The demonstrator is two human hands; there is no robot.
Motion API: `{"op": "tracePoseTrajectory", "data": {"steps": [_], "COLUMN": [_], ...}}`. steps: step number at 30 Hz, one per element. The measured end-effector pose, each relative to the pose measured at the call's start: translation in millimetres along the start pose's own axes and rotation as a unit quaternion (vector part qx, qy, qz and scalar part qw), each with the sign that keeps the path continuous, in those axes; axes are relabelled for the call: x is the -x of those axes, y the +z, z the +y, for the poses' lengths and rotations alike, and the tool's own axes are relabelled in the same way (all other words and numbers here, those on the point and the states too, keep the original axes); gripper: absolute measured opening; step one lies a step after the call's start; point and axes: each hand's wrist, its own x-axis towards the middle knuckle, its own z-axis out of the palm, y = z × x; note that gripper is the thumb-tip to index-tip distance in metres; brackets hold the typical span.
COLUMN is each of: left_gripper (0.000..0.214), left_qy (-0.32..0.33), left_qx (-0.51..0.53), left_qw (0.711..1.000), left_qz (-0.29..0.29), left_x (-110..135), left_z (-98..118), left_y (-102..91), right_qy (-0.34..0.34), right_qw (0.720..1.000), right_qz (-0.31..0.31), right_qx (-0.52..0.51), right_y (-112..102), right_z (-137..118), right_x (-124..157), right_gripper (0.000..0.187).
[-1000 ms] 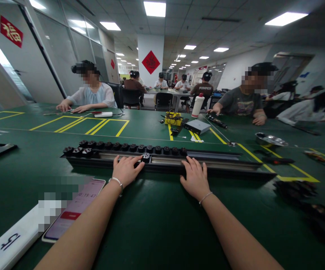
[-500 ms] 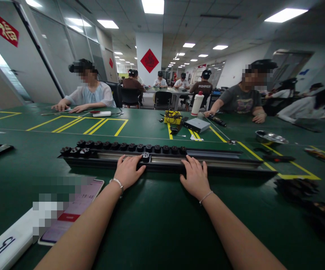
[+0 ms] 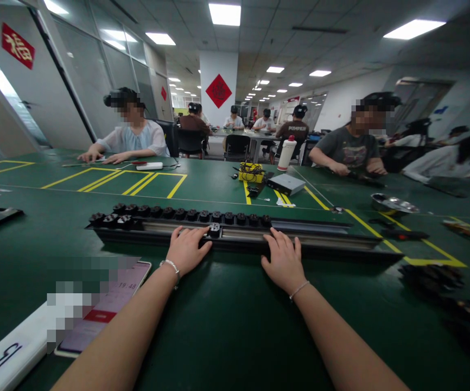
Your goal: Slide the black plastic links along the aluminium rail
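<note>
A long black metal track [image 3: 324,251] with an open channel lies crosswise in front of me. My left hand [image 3: 186,251] rests on its near wall, fingers stretched over the edge and the index fingertip against a small black block like a socket module [image 3: 214,230] sitting in the channel. Farther right along the same wall, my right hand [image 3: 283,258] lies with its fingers apart over the edge. Several similar black modules [image 3: 192,215] stand in a row along the far side. A few more modules [image 3: 124,221] are grouped at the left end.
A phone [image 3: 105,309] and a white bar [image 3: 15,347] lie at the front left. Dark parts [image 3: 432,277] are piled on the right, near a metal bowl [image 3: 393,204]. A grey box [image 3: 286,184] and white bottle [image 3: 286,153] stand beyond the track. Co-workers sit across the table.
Both hands stay on the track in nearly the same pose. The view has shifted slightly. At the right, a co-worker's hand with a dark object has drawn back toward their body.
</note>
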Motion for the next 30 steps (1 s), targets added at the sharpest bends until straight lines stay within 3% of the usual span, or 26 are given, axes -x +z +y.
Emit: {"op": "tracePoseTrajectory", "data": {"steps": [21,30], "left_gripper": [0.043,0.047], "left_qy": [-0.001,-0.004], "left_qx": [-0.005,-0.028], "left_qw": [1.000,1.000], "left_qz": [-0.011,-0.013], "left_x": [0,2], "left_z": [1,7], "left_y": [0.1,-0.8], "right_qy": [-0.083,-0.088], "right_qw": [0.996,0.996], "right_qz": [-0.040,-0.033], "right_qx": [0.013,0.001], "right_y": [-2,-1], "right_z": [-17,-19], "right_x": [4,4], "right_gripper": [0.068,0.066]}}
